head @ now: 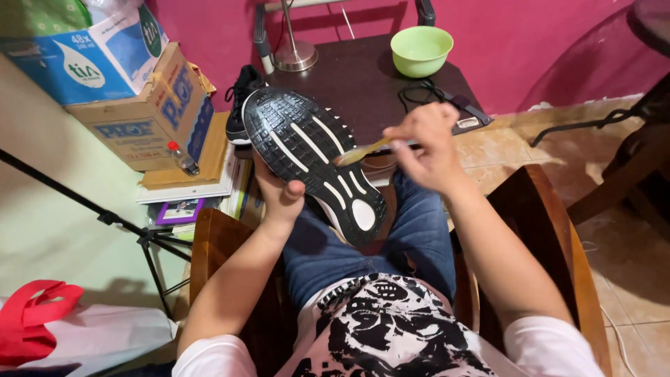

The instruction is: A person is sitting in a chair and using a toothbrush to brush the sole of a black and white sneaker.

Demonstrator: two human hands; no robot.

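Head view: the left hand (280, 199) sits at centre frame, gripping the black shoe (314, 164) from beneath, thumb wrapped over the near edge of the sole; the shoe is turned sole-up and runs diagonally from upper left of centre down toward the person's lap, its white stripes and oval heel patch facing the camera. The right hand (429, 143), just right of centre, is closed around a yellowish brush (363, 150), fingers pinched on the handle; the brush head touches the sole near its middle stripes.

To do this scrubbing well, I judge that the left hand should keep the shoe steady against the knee, in blue jeans (419, 230), so that the sole does not rock under the strokes; short strokes along the tread grooves look better suited than long sweeps across them, since dirt would lodge in the grid pattern; the brush wants a shallow tilt so that the bristles, not the handle, meet the rubber. Turning the shoe a little at a time would bring the toe end, at upper left of centre, within easy reach.

Around them: a second black shoe (241, 98) stands at upper left of centre beside a dark table (349, 84); a green bowl (421, 50) rests on that table at the top of the frame; cardboard boxes (150, 112) are stacked at upper left; a red bag (31, 321) lies at lower left.
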